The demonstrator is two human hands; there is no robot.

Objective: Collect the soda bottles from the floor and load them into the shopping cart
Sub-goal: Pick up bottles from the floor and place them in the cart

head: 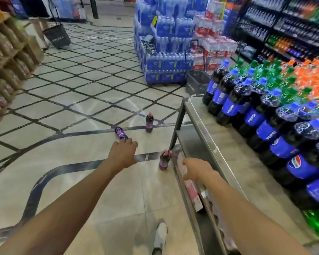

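Observation:
Three small purple soda bottles are on the tiled floor. One lies on its side (121, 133), one stands further back (149, 122), and one stands by the shelf leg (164, 160). My left hand (122, 153) reaches out just short of the lying bottle, fingers loosely curled and holding nothing. My right hand (195, 169) grips a longer clear bottle with a pink label and red cap (191, 188), beside the lower shelf edge. Its fingers are hidden behind the bottle. A grey shopping basket (197, 81) stands beyond the shelf's far end.
A metal display shelf (201, 115) on my right carries rows of large Pepsi, green and orange soda bottles. Stacked water packs (164, 57) rise ahead. A black basket (57, 36) stands far left by wooden snack shelves (4, 61). My shoe (160, 234) is below.

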